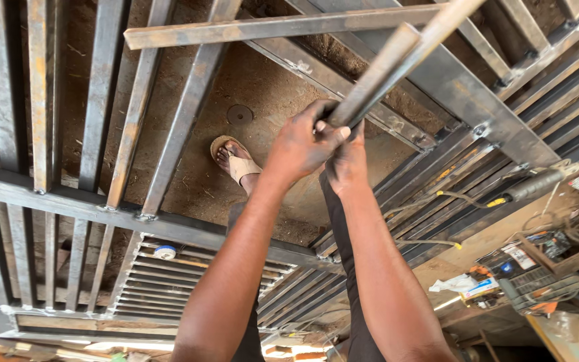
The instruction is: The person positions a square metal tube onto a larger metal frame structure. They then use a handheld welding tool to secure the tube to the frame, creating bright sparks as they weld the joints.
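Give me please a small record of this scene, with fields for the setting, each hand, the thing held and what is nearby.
setting: dirt floor under a welded steel frame of bars and slats
left hand: left hand wrapped around the near end of a long metal bar
right hand: right hand gripping the same bar just below the left hand
bar: tilted, running up and away to the right
foot: sandalled foot on the dirt inside the frame
nearby: loose steel bar lying across the frame; tools and cables at right

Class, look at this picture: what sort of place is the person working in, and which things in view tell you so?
Most likely a metalwork or welding yard. A welded steel frame of bars lies over a dirt floor, both hands, left hand and right hand, grip a steel bar, and tools clutter the side.
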